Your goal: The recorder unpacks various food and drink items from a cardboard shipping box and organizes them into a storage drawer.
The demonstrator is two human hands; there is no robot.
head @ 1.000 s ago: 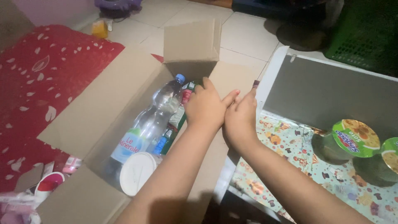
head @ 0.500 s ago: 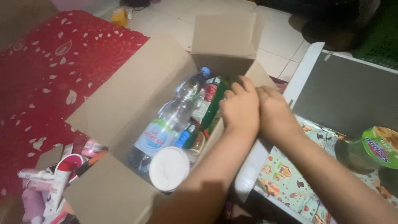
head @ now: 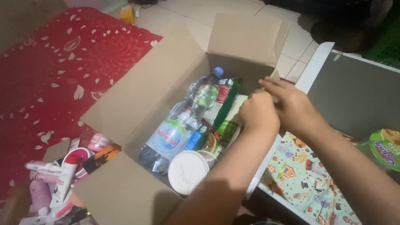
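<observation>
At nine o'clock a red petal-patterned mat (head: 50, 71) covers the floor, with a heap of cosmetic tubes (head: 58, 179) at seven o'clock. The open cardboard box (head: 137, 96) fills the centre; inside lie a clear plastic water bottle (head: 183, 121) with a blue cap, a green packet (head: 225, 100) beside it, and a white-lidded tub (head: 187, 171) at six o'clock. The left hand (head: 259, 113), curled, and the right hand (head: 293, 106), fingers loosely bent, are pressed together over the box's right wall; what they grip, I cannot tell. At four o'clock a green-lidded noodle cup (head: 385, 148) stands on a patterned cloth (head: 300, 175).
</observation>
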